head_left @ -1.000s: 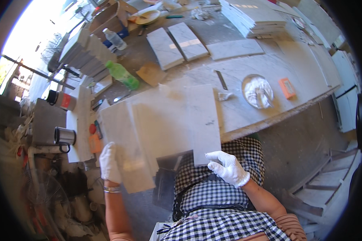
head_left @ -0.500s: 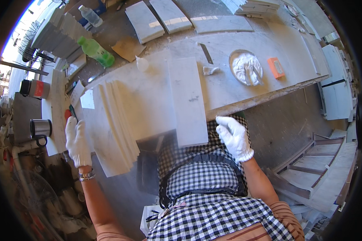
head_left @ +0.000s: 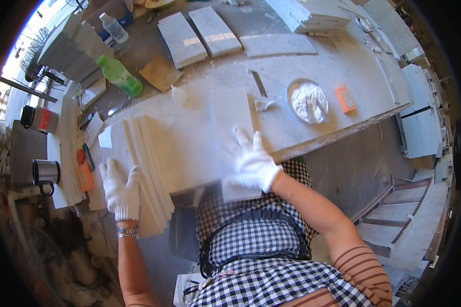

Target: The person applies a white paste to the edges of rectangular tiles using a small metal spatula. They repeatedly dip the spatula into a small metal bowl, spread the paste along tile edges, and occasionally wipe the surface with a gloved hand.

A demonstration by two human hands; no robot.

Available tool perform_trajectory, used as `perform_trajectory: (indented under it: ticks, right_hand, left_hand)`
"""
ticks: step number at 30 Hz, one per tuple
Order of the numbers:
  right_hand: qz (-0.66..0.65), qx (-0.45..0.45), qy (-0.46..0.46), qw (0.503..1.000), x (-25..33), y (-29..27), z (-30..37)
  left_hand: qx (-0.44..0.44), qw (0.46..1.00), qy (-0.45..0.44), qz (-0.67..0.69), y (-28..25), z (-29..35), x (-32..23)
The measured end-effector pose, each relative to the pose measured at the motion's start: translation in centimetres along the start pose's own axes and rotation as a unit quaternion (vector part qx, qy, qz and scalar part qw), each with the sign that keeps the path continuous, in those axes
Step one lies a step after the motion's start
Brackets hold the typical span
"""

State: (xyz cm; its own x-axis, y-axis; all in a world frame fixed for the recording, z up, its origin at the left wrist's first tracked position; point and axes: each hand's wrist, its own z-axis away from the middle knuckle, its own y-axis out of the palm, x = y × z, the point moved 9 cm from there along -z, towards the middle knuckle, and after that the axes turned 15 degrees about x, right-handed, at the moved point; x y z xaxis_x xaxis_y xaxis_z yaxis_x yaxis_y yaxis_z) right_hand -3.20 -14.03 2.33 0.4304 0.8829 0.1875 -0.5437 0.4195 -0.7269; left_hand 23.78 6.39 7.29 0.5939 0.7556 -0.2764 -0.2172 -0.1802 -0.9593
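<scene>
A long white marble slab (head_left: 234,115) lies across the bench, its near end jutting past the front edge. My right hand (head_left: 253,162), in a white knit glove, is over it with fingers spread; it looks laid on the slab and is slightly blurred. At the left, my gloved left hand (head_left: 122,192) is open, fingers apart, at the near left part of a stack of upright thin slabs (head_left: 146,171). Beside it, to the left, are an orange block (head_left: 85,177) and a green-and-black tool (head_left: 89,157). Neither hand holds anything.
A bowl of white paste (head_left: 308,101) with a scraper in it stands right of the slab, near another orange block (head_left: 345,99) and a flat metal blade (head_left: 259,84). A green bottle (head_left: 120,77), a steel mug (head_left: 46,172) and several slabs (head_left: 182,40) lie around.
My right hand has swung left from beside the bench onto the slab. My left hand has moved right to the stack, uncovering the orange block at the left.
</scene>
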Motion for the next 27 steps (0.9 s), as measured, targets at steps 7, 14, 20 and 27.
perform_trajectory:
  ticks: [7,14,20,27]
  right_hand:
    - [-0.001,-0.110,0.119,0.987,-4.5,-5.2,-5.3]
    - [0.008,-0.055,-0.036,0.998,3.8,1.8,0.1]
    - [0.018,-0.051,0.051,0.997,-2.2,-3.5,-6.4]
    - [0.019,-0.132,0.060,0.989,-2.5,-6.3,-6.8]
  left_hand:
    - [-0.006,1.000,0.013,0.016,0.2,0.2,0.1]
    - [0.025,0.999,-0.020,-0.007,0.4,0.1,-0.3]
    - [0.012,1.000,-0.006,-0.005,0.3,0.1,-0.2]
    - [-0.007,1.000,0.020,-0.009,0.6,-0.1,0.2]
